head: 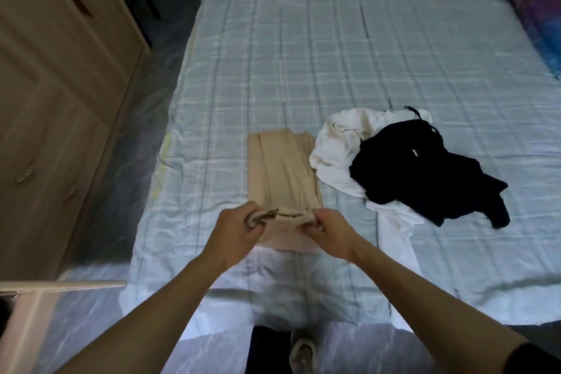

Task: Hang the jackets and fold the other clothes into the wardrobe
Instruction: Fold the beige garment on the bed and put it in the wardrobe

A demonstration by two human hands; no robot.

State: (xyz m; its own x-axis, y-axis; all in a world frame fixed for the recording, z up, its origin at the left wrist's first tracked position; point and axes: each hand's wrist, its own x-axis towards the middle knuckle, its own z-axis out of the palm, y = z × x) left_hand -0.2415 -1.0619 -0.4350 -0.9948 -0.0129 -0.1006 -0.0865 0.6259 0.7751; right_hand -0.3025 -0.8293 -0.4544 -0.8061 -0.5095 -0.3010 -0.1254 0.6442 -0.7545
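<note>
A beige garment (282,170) lies in a long folded strip on the bed (303,55). My left hand (236,234) grips its near left corner, fingers curled round the cloth. At the near right corner my right hand (331,234) pinches the same edge. That near end is lifted slightly off the bed. To the right lies a crumpled white garment (331,152), with a black garment (425,170) heaped partly on top of it. The wooden wardrobe (60,100) stands at the left.
A light wooden door edge or panel (60,285) juts in at the lower left. A purple and blue pillow (537,24) lies at the bed's far right. Below, at the foot of the bed, a slipper (302,352) shows on the glossy floor.
</note>
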